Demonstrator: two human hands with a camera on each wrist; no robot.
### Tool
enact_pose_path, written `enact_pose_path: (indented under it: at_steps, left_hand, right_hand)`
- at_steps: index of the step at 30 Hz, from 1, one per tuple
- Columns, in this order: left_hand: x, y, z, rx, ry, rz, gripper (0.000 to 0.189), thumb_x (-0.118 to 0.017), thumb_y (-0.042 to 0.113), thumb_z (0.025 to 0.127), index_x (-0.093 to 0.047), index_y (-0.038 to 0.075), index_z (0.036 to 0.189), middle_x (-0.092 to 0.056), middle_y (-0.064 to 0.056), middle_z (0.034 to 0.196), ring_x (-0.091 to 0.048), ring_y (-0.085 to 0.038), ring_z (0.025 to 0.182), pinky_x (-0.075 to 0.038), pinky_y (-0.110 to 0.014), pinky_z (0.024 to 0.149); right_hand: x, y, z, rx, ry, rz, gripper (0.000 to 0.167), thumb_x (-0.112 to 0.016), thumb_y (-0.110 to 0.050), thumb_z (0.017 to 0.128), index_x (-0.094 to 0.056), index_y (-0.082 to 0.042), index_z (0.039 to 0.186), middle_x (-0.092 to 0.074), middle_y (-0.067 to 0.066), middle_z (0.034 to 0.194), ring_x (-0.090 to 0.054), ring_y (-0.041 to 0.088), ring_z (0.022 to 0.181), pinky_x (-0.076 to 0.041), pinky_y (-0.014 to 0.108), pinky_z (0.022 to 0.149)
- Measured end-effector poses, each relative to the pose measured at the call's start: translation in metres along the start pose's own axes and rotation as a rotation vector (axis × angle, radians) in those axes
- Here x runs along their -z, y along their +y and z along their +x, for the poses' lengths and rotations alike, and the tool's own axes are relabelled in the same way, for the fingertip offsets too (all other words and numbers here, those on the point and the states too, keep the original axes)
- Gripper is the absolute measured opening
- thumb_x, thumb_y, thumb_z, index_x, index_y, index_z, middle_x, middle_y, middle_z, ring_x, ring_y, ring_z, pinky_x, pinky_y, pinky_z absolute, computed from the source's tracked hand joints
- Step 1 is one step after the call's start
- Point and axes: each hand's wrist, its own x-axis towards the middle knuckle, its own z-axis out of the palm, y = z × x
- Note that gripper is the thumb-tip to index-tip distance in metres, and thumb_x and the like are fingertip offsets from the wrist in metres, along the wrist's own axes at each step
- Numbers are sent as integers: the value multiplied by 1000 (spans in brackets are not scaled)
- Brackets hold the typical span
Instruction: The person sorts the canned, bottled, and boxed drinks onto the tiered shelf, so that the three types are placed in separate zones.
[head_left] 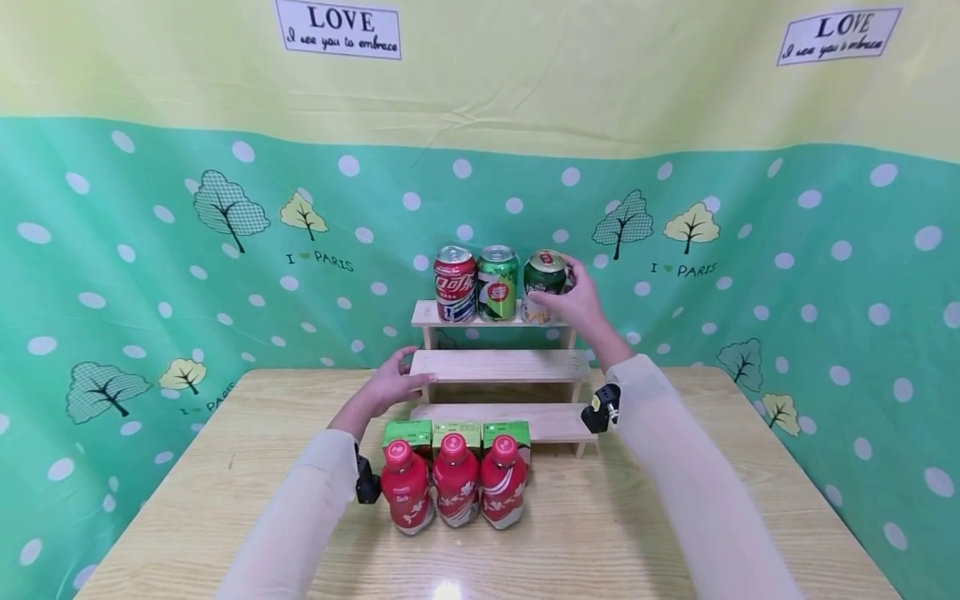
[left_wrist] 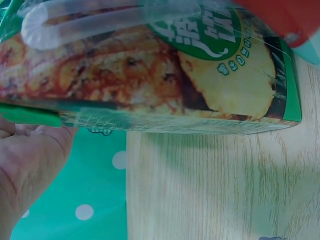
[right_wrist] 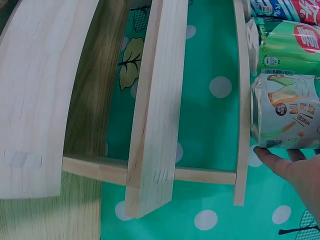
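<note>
My right hand point(head_left: 583, 307) grips a dark green and white drink can point(head_left: 544, 275) at the right end of the top shelf point(head_left: 427, 313). Whether the can's whole base rests there, I cannot tell. Beside it stand a light green can point(head_left: 497, 283) and a red cola can point(head_left: 454, 285). My left hand point(head_left: 388, 385) holds the left end of the middle shelf point(head_left: 498, 365) of a three-step wooden rack, thumb in front. In the right wrist view, fingers point(right_wrist: 272, 162) lie against the can's side point(right_wrist: 287, 112). The left wrist view shows only part of the palm point(left_wrist: 32, 160).
Several drinks stand before the rack: green-topped juice cartons point(head_left: 407, 431) in a row, with red bottles point(head_left: 455, 483) in front. One carton point(left_wrist: 150, 75), printed with pineapple, is close to the left wrist. The bottom shelf point(head_left: 555, 421) lies behind them on the wooden table point(head_left: 637, 517).
</note>
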Motion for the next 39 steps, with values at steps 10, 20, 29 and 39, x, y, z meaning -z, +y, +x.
enact_pose_path:
  at_steps: [10, 20, 29, 39]
  left_hand:
    - [1, 4, -2, -4, 1, -8, 82, -65, 22, 89, -11, 12, 149, -27, -30, 144, -44, -43, 126, -46, -49, 101]
    - [0, 4, -3, 1, -3, -3, 83, -67, 23, 87, -13, 11, 149, -26, -30, 144, -45, -43, 125, -47, -47, 100]
    - [0, 3, -1, 16, -3, -15, 82, -64, 20, 89, -10, 12, 150, -23, -30, 146, -42, -44, 127, -45, -49, 101]
    - [0, 4, -3, 11, 1, -16, 80, -65, 19, 89, -13, 11, 149, -28, -29, 144, -44, -43, 125, -46, -48, 101]
  right_hand:
    - [-7, -5, 8, -23, 11, 38, 88, -77, -22, 77, -23, -22, 147, -37, 11, 146, -37, 29, 134, -35, 46, 111]
    - [-8, -5, 11, -53, 2, 65, 86, -75, -21, 79, -22, -22, 147, -38, 12, 145, -38, 30, 133, -37, 46, 111]
    - [-6, -2, 15, -44, -28, 88, 87, -75, -22, 79, -21, -20, 148, -37, 13, 146, -37, 29, 134, -38, 44, 110]
    - [-5, 1, 21, -53, -64, 111, 88, -76, -22, 79, -21, -22, 148, -37, 12, 146, -38, 30, 134, -38, 44, 110]
